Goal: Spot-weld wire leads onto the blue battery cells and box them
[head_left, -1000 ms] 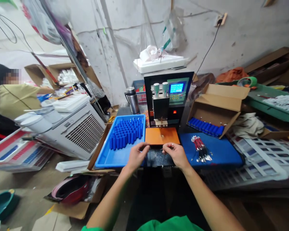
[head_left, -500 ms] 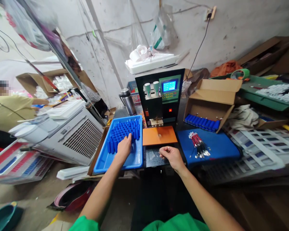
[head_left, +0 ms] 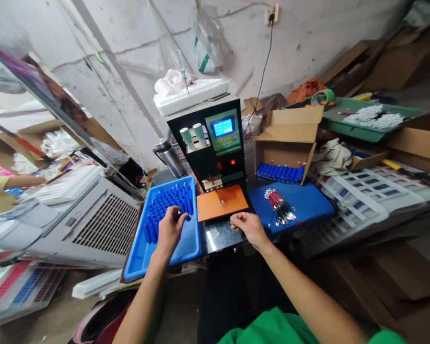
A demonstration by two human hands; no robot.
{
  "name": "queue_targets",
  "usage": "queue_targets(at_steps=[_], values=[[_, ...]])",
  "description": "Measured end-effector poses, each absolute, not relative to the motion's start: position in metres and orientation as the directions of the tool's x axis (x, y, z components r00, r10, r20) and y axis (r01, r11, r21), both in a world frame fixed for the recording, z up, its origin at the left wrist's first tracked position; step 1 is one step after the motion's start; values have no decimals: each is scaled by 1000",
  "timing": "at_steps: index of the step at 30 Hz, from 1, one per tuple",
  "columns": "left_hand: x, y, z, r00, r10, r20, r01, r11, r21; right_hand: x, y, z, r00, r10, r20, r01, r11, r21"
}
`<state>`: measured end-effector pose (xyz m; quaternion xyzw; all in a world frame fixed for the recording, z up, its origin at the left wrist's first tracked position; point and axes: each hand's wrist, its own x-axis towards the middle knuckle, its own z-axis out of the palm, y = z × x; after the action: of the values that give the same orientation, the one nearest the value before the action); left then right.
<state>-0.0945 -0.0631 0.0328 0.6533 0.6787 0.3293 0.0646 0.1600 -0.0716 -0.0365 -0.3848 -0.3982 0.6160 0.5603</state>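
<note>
My left hand (head_left: 170, 229) hovers over the blue tray (head_left: 143, 255), fingers closed on one blue cylinder cell (head_left: 181, 214) lifted from the upright cells (head_left: 168, 203). My right hand (head_left: 246, 226) rests at the front of the dark work surface (head_left: 217, 236), pinching a thin wire that hangs below it. Just beyond both hands lies the orange pad (head_left: 221, 202) under the black spot-welding machine (head_left: 209, 143).
A bundle of red wires (head_left: 277, 208) lies on a blue mat (head_left: 301, 203) to the right. An open cardboard box (head_left: 284, 143) holds more blue cells. A white cooler unit (head_left: 89, 224) stands left. Another person's arm (head_left: 7, 184) shows far left.
My left hand left the centre, reached into the blue tray and has picked up one blue cell. My right hand stayed pinched near the dark surface. The view swung left.
</note>
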Motion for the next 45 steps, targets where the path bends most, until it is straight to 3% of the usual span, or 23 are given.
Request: queue_targets(at_steps=[4,7,15,35,45], values=[[-50,-39,36,-109,934,341,535,-235,812,168,-53,-24,-14,1000,-5,-390,-10,-921],[-18,-18,28,-71,948,311,394,-260,882,174,-39,-17,46,999,16,-379,32,-925],[4,0,16,19,972,234,486,-213,848,184,-14,-13,84,996,18,-353,47,-935],[6,-3,0,47,974,220,387,-221,895,147,29,2,-58,998,16,-343,-5,-939],[9,-6,3,38,969,246,373,-242,896,139,36,1,-26,1000,8,-268,1,-963]])
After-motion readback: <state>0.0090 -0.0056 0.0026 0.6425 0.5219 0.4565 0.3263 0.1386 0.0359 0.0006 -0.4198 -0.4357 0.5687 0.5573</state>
